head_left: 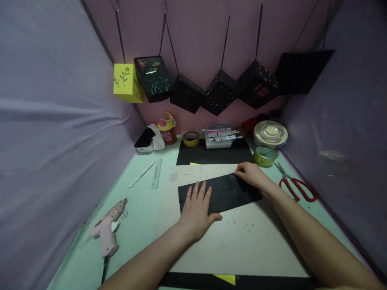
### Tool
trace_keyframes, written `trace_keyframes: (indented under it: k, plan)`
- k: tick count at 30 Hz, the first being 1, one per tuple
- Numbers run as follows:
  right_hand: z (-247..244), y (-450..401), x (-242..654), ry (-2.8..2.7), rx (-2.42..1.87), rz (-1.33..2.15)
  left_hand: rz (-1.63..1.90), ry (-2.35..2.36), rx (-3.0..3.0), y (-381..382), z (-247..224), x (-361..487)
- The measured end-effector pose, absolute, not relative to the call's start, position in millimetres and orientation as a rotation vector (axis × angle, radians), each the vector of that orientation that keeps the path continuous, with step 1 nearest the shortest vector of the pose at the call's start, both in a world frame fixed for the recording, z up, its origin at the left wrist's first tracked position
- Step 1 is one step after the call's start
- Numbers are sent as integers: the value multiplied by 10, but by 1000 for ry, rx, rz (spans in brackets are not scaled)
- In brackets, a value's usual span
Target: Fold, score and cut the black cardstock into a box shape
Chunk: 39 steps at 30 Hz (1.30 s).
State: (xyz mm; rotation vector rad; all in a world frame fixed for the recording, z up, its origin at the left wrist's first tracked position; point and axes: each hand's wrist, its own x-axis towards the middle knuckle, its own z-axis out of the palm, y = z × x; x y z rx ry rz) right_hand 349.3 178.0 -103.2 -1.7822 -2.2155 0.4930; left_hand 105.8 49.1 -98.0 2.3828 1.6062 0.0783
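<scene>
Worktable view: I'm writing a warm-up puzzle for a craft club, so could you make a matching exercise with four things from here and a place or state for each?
1. Glue gun
2. Scissors
3. Left hand
4. Yellow box

A. Hanging, leftmost in its row
B. Flat on the black paper, fingers spread
C. Lying at the right, red-handled
D. Lying at the left, pale pink

Right pairs: 1-D, 2-C, 3-B, 4-A

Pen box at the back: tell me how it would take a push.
The box looks low and broad, so it probably wouldn't tip. The slim pens seem to lie loose across its top, some overhanging, so a jolt could well roll a few off.
</scene>
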Motion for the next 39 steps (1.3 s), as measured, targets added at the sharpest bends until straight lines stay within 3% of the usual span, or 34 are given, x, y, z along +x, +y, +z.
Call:
trace_keyframes:
  k: [6, 11, 13, 18, 39]
  plan:
    - [-793, 1531, 3348, -2275, -1734, 1, 45, 1663, 2413, 500, -1149, 1050]
    - [-762, 1034, 2937, -2634, -1093, 376, 72, 1670, 2431, 496, -1183, 1052]
    - [-871, 904, 2821, -2698, -1037, 519, 98, 1658, 2444, 490, -1195, 1047]
    - [-1082, 880, 2797, -2690, -1108, 565, 156, 1646, 2449, 489, -1206, 1047]
    - [-1402, 1132, 3586, -2478, -1573, 41, 106, 1664, 2412, 483, -1188, 1062]
